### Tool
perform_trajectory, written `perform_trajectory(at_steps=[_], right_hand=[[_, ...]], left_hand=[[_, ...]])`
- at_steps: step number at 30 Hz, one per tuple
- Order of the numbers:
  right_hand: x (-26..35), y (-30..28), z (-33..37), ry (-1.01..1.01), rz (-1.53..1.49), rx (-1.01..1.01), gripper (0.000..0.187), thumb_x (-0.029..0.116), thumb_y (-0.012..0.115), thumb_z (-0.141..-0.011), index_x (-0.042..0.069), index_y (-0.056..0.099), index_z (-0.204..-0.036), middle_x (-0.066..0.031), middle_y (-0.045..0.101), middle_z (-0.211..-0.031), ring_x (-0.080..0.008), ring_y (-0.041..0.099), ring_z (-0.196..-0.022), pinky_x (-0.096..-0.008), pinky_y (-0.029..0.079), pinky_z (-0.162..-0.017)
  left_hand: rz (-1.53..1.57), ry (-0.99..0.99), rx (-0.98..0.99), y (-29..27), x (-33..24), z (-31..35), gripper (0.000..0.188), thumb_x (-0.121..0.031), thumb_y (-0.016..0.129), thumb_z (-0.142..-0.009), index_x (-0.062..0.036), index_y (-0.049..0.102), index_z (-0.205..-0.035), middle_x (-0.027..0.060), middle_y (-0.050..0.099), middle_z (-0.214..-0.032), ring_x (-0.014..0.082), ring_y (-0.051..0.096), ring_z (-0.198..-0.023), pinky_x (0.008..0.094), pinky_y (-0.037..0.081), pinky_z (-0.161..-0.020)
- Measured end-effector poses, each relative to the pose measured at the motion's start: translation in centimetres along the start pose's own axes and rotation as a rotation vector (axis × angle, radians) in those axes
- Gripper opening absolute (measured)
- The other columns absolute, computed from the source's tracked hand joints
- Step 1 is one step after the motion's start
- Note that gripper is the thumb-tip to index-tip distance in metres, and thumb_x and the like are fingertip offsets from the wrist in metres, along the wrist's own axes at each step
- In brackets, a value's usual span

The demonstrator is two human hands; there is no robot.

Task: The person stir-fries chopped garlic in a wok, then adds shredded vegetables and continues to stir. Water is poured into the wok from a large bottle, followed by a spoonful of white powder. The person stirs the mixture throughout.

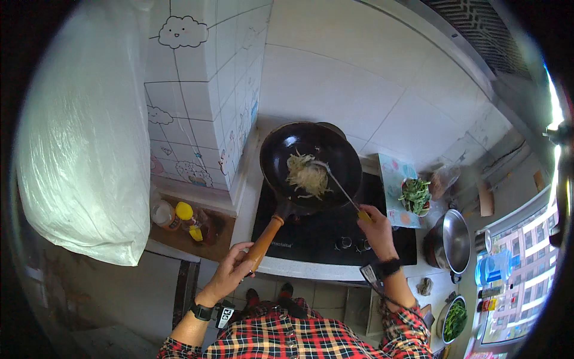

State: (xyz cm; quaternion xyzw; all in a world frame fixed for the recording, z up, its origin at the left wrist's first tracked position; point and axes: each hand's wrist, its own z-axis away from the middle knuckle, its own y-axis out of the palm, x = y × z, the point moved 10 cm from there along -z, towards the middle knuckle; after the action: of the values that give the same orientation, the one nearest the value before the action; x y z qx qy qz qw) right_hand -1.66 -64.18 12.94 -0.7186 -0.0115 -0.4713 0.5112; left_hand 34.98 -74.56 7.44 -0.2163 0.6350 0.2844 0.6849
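Note:
A black wok [280,143] sits on the left side of a black glass cooktop [323,239]. My left hand [234,268] is closed around the wok's wooden handle [263,244]. In the wok lies a heap of pale shredded food [306,178], its kind not certain. My right hand [376,228] grips the yellow handle of a metal cooking spatula [342,189]. The spatula's head rests at the right side of the shreds, partly hidden among them.
Right of the cooktop, a bowl of leafy greens [415,194] stands on a pale blue patterned board [391,173]. Beyond are a metal pot [455,239] and a bowl of green vegetables [455,320]. Yellow-capped jars [184,210] stand left; a white plastic bag [84,149] hangs there.

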Motion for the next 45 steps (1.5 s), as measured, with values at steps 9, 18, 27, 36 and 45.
perform_trajectory(at_steps=[9,18,27,36,45], right_hand=[[4.4,-5.5,8.9,-0.181,0.115,0.097,0.041,0.004,0.070,-0.077,0.008,0.064,-0.118,-0.0172,0.071,-0.102,-0.0349,0.069,-0.095,-0.0377,0.053,-0.083],[1.4,-2.5,1.1,-0.223,0.065,-0.317,0.037,0.009,0.069,-0.081,0.012,0.062,-0.118,-0.0186,0.070,-0.095,-0.0397,0.067,-0.089,-0.0430,0.053,-0.074],[1.3,1.9,5.7,0.052,-0.289,0.063,0.038,0.005,0.068,-0.083,0.002,0.061,-0.121,-0.0086,0.068,-0.094,-0.0174,0.063,-0.086,-0.0289,0.049,-0.078],[2.8,1.6,2.1,-0.222,-0.112,-0.116,0.036,0.005,0.068,-0.082,0.004,0.063,-0.118,-0.0175,0.070,-0.103,-0.0287,0.070,-0.095,-0.0336,0.052,-0.082],[4.5,3.8,-5.6,-0.286,0.062,-0.108,0.036,0.012,0.069,-0.082,0.011,0.063,-0.118,-0.0197,0.069,-0.099,-0.0385,0.067,-0.093,-0.0449,0.053,-0.077]], left_hand=[[0.069,0.009,0.041,0.1,0.5,-0.1,0.046,-0.020,0.054,-0.100,-0.0058,0.038,-0.140,0.0116,0.059,-0.108,0.0141,0.059,-0.091,0.0291,0.054,-0.079],[0.022,0.019,0.037,0.0,0.3,0.1,0.045,-0.018,0.053,-0.100,-0.0053,0.037,-0.140,0.0105,0.059,-0.107,0.0139,0.059,-0.090,0.0289,0.054,-0.079],[0.048,0.015,0.028,0.0,0.5,0.0,0.044,-0.018,0.053,-0.100,-0.0062,0.038,-0.140,0.0103,0.059,-0.107,0.0137,0.060,-0.090,0.0288,0.053,-0.079],[-0.003,0.038,0.003,-0.3,0.4,0.1,0.044,-0.019,0.053,-0.100,-0.0053,0.039,-0.139,0.0103,0.059,-0.106,0.0141,0.059,-0.091,0.0291,0.052,-0.078],[0.031,0.027,0.018,0.1,0.4,-0.1,0.043,-0.018,0.053,-0.100,-0.0059,0.039,-0.139,0.0128,0.060,-0.110,0.0146,0.060,-0.093,0.0285,0.054,-0.079]])
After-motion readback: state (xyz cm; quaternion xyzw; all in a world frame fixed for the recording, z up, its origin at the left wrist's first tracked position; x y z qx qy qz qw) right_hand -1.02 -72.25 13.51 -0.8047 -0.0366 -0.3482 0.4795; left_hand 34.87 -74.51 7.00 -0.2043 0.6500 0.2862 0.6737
